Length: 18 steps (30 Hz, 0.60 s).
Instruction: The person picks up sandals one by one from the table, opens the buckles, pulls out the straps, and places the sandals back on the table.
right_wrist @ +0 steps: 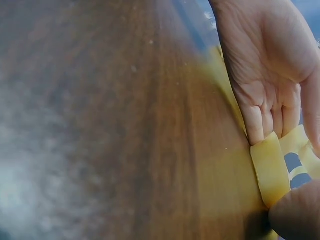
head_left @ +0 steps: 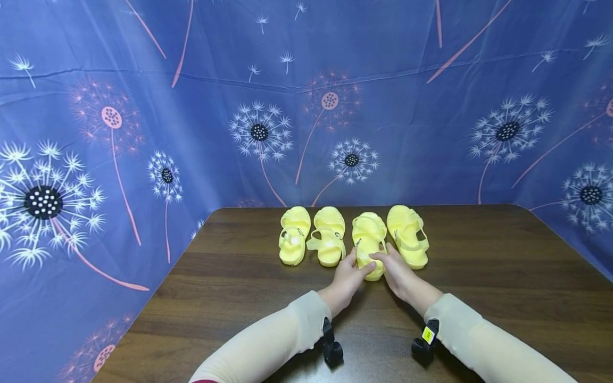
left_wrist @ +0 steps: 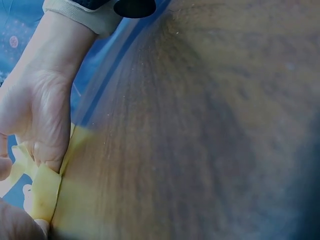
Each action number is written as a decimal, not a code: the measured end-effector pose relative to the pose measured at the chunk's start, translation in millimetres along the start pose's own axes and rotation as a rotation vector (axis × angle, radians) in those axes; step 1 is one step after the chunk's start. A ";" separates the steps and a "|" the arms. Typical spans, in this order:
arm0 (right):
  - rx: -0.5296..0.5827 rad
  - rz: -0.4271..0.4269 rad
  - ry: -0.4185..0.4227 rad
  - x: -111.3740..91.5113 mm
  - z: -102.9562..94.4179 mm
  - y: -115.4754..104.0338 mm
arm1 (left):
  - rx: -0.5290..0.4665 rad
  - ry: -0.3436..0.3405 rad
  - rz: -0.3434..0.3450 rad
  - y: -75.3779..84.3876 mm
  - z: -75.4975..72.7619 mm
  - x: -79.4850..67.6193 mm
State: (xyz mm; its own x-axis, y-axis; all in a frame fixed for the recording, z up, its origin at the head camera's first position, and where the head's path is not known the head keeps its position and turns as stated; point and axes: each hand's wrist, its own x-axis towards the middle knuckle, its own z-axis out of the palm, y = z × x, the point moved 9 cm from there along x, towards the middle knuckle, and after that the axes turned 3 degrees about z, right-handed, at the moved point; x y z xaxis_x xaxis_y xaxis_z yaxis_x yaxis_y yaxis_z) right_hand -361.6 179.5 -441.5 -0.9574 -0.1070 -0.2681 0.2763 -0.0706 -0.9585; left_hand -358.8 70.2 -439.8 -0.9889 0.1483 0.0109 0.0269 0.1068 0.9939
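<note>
Both hands hold one yellow sandal (head_left: 369, 229), the third from the left in a row, by its near end. My left hand (head_left: 346, 282) grips its left side, thumb over the top. From the right, my right hand (head_left: 399, 274) grips it with the thumb laid across the upper edge. In the left wrist view the sandal's yellow heel end (left_wrist: 46, 192) shows between the two hands. The right wrist view has the fingers of the right hand (right_wrist: 270, 70) behind the sandal's heel end (right_wrist: 272, 167). The sandal's toe points to the back of the table.
Two more yellow sandals, one at far left (head_left: 293, 234) and one beside it (head_left: 329, 234), stand left of the held one. Another yellow sandal (head_left: 407, 234) lies tilted close by the right hand. The brown wooden table (head_left: 215, 298) ends at a blue dandelion-print cloth (head_left: 407, 127).
</note>
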 end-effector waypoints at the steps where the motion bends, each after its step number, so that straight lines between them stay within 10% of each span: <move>1: 0.002 0.002 0.000 0.8 -0.2 0.1 | 0.000 0.002 0.000 0.0 -0.1 0.7; 18: -0.024 0.042 0.034 12.3 -6.9 -1.9 | -0.059 0.009 -0.014 1.1 2.2 10.9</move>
State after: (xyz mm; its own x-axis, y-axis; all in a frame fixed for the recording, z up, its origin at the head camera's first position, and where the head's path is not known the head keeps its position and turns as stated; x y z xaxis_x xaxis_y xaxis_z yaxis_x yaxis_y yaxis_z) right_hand -374.5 185.1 -443.6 -0.9476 -0.0755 -0.3105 0.3141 -0.0427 -0.9484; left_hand -369.2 74.1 -438.8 -0.9904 0.1380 -0.0021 0.0050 0.0507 0.9987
